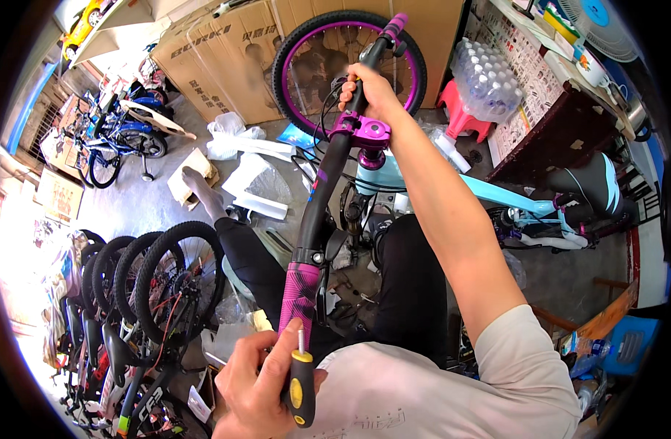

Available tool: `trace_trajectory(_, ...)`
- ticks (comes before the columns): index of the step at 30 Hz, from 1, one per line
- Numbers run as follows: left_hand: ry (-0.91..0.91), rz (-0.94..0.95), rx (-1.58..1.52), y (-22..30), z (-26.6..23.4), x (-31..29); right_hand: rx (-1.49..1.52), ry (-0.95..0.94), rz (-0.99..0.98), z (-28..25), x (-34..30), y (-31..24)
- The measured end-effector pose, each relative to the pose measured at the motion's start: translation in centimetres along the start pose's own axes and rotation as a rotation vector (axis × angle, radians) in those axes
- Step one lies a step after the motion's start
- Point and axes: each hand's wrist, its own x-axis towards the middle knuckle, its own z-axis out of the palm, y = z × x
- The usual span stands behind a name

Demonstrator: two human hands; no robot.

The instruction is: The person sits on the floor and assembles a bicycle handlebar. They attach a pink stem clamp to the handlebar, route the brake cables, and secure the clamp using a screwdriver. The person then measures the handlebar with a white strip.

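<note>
A black handlebar [325,194] slants across the middle, clamped in a shiny purple stem [369,132] above a light blue bicycle frame [489,192]. My right hand [370,94] is wrapped round the bar beyond the stem. Closed on a short yellow-and-black screwdriver [302,388], my left hand [258,384] is low in front of my shirt. The screwdriver's shaft points up beside the purple patterned handlebar grip [299,293], and an index finger touches the grip's near end. Another purple grip [396,26] is at the far end. A black brake lever [322,296] sits beside the near grip.
Past the bar, a purple-rimmed wheel [291,95] stands before a large cardboard box [225,69]. Several bicycles with black tyres [146,282] line the left. Bottled water packs [485,80] rest on a red stool [463,117]. White packing foam [255,186] lies on the floor.
</note>
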Motion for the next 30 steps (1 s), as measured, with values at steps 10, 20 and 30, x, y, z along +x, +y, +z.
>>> trace_trajectory(10, 0.243, -0.163, -0.059, -7.4, -1.0, 0.5, 0.096, 0.233, -0.218, 1.0, -1.2, 1.6)
trace_trajectory(20, -0.043, -0.144, 0.186, -6.2, -3.8, 2.5, 0.183, 0.149, -0.233, 1.5, -3.8, 1.9)
trace_trajectory(30, -0.314, -0.370, 0.154, -4.4, -5.7, 3.9, 0.433, -0.241, -0.107, -0.3, -3.8, 4.0)
